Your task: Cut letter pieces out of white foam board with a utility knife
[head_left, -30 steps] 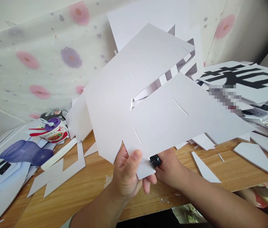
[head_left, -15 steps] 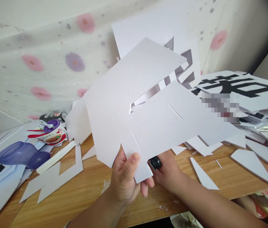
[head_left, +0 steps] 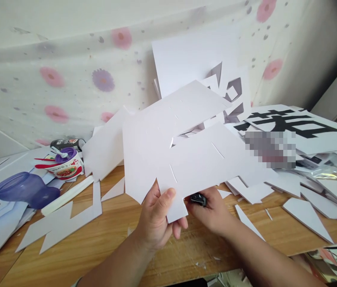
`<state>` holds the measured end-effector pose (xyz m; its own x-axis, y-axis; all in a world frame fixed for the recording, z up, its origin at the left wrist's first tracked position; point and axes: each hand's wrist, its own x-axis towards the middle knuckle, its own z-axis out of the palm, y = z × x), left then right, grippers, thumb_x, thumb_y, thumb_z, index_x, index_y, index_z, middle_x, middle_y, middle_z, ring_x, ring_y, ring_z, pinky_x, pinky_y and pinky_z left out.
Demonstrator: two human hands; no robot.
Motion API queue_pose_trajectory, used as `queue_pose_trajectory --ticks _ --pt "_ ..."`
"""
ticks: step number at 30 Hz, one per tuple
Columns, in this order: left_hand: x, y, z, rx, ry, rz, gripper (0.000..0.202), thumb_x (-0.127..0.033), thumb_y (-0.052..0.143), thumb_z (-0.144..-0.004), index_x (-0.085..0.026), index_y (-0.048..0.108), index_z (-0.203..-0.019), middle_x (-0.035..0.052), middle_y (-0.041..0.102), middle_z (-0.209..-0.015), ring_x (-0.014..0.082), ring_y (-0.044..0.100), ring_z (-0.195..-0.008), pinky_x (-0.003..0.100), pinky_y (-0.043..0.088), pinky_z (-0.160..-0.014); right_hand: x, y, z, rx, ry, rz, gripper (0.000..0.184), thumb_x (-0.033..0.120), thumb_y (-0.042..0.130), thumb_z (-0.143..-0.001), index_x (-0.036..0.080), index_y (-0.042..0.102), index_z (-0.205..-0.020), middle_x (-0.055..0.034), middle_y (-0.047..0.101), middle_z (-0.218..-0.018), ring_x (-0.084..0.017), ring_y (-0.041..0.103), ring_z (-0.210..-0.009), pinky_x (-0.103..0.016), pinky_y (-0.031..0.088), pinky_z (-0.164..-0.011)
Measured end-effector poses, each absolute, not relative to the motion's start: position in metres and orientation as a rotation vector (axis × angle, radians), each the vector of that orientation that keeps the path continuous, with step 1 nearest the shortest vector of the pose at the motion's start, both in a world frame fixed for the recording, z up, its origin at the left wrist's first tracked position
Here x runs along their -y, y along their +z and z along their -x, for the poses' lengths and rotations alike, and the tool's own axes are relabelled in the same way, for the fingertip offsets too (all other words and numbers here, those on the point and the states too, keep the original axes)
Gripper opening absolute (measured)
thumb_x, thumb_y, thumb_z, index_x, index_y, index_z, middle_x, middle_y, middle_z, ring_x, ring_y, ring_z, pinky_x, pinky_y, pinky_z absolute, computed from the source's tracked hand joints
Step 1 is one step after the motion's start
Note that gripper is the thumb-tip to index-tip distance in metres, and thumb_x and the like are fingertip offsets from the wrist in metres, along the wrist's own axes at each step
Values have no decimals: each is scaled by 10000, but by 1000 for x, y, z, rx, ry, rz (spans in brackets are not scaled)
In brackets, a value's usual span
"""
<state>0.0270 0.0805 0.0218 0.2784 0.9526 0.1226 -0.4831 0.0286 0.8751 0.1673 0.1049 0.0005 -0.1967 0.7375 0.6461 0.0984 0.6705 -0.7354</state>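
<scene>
Left hand (head_left: 158,215): clamped on lower tab of white board (head_left: 150,159), thumb on top
Right hand (head_left: 216,209): closed round black tool (head_left: 198,199) by board's lower edge; tool type unclear, partly hidden
White board: held tilted above wooden table (head_left: 105,239), slits in it
Table left: purple container (head_left: 25,189) on its side, food bowl (head_left: 68,170)
Table right: white offcuts (head_left: 308,218), black-printed sheet (head_left: 332,137)

A large black Chinese-style character (head_left: 304,124), too slanted to read surely, marks a white board (head_left: 331,139); lettering on the food cup (head_left: 70,170) and black can (head_left: 63,144) is illegible.
</scene>
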Motion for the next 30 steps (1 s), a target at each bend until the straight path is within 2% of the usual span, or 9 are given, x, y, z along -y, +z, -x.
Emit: queue_pose_trajectory --ticks 5,10,14,18,23,30 --pt "-78 21 -26 -600 1158 -999 269 -422 554 -931 -187 515 -1057 -18 641 -476 68 436 -260 96 330 -265 -106 4 -166 1724 730 622 263 41 458 -637 198 639 -746 10 654 -687 -160 622 -658 -254 487 -600" --pt "-76 22 -25 -620 1113 -983 294 -433 576 -915 -183 507 -1054 -10 653 -469 71 445 -260 100 360 -271 -106 -3 -169 1760 835 755 199 69 516 -648 203 636 -732 -22 667 -671 -245 669 -849 -337 540 -720" --pt "-77 23 -24 -614 1090 -967 340 -454 580 -908 -175 500 -1086 -11 652 -465 71 439 -258 104 359 -264 -106 -4 -171 1801 808 775 227 62 508 -641 204 647 -751 -36 695 -737 -268 666 -937 -369 546 -775" --pt "-78 20 -25 -590 1077 -955 332 -458 568 -915 -178 501 -1078 -12 654 -465 64 424 -247 98 345 -260 -106 -3 -171 1821 756 764 284 64 488 -647 196 669 -821 -48 709 -795 -272 659 -968 -367 546 -764" --pt "-79 18 -25 -545 1076 -968 307 -438 560 -925 -175 512 -1075 -16 645 -456 65 425 -249 99 347 -263 -103 1 -172 1889 794 748 380 42 481 -632 181 697 -912 -80 726 -1003 -262 655 -972 -344 544 -738" --pt "-76 19 -22 -520 1072 -981 275 -419 536 -943 -180 522 -1078 -13 646 -466 69 435 -253 100 343 -276 -102 3 -176 1949 899 787 380 25 478 -613 167 702 -885 -82 722 -976 -233 658 -879 -318 527 -703"
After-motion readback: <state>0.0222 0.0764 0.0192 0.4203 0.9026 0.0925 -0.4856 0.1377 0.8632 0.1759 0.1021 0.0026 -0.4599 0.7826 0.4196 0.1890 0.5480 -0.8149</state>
